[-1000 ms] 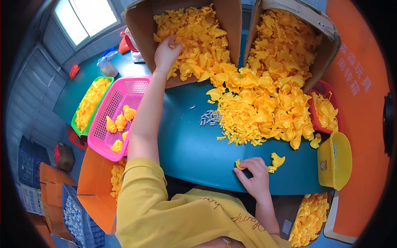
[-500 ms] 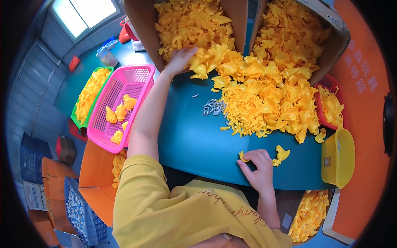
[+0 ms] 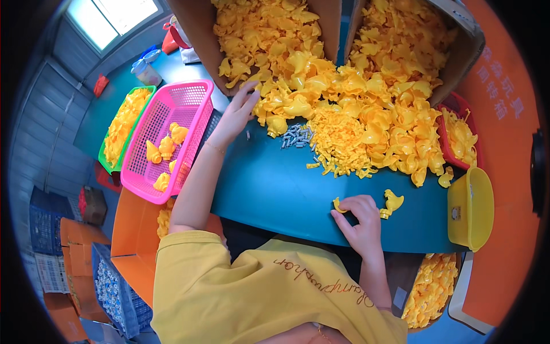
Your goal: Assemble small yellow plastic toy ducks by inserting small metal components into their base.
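Observation:
My left hand [image 3: 238, 112] is at the left edge of the heap of yellow plastic shells [image 3: 298, 106], its fingers apart and nothing held in them. Between thumb and fingers my right hand [image 3: 361, 226] pinches a small curved yellow plastic piece [image 3: 339, 206] just above the table's front part. Right beside that hand lies a yellow bird-shaped part [image 3: 393, 200] with a smaller yellow piece at its lower end. Farther back are a cluster of small grey metal cylinders [image 3: 296, 136] and a mound of tiny yellow pieces [image 3: 341, 143].
Two cardboard boxes [image 3: 338, 23] spill yellow shells onto the green table [image 3: 275, 195]. At left stand a pink basket [image 3: 137, 183] with several yellow figures and a green basket [image 3: 109, 163]. To the right are a red basket [image 3: 458, 103] and a yellow bin [image 3: 467, 209].
My left hand has drawn back from the box toward me, and some shells have slid forward with it, near the metal cylinders. My right hand keeps its pinch almost unmoved.

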The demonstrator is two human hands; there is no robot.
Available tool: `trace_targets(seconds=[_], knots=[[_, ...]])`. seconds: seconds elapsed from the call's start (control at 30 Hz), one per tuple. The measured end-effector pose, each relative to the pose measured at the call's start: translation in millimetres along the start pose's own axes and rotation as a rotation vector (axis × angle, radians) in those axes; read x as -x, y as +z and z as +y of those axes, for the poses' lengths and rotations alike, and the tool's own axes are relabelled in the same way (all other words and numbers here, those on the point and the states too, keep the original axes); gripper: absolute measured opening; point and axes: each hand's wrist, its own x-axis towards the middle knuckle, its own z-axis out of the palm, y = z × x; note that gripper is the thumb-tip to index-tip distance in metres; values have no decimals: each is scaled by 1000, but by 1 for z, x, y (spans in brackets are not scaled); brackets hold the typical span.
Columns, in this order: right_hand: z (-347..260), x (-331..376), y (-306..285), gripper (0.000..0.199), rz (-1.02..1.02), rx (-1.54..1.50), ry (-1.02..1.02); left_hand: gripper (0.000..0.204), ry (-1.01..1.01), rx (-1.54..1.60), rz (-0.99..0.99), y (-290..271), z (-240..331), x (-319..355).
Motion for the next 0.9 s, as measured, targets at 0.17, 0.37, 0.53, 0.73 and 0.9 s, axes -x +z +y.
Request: trace_targets(seconds=[0.17, 0.37, 0.53, 0.73, 0.9], knots=[[5, 3, 3, 17, -10, 8, 9, 20, 161, -754, 98, -20, -11, 45], [0, -2, 0, 18, -20, 11, 7, 10, 425, -699, -72, 1, -43, 79], [1, -1, 4, 15, -6, 20, -10, 12, 569, -508, -270, 43, -25, 98], [2, -1, 4, 16, -6, -14, -7, 22, 490, -344, -89, 33, -25, 66], [1, 0, 4, 16, -11, 7, -7, 35, 574, -626, -77, 9, -26, 36]])
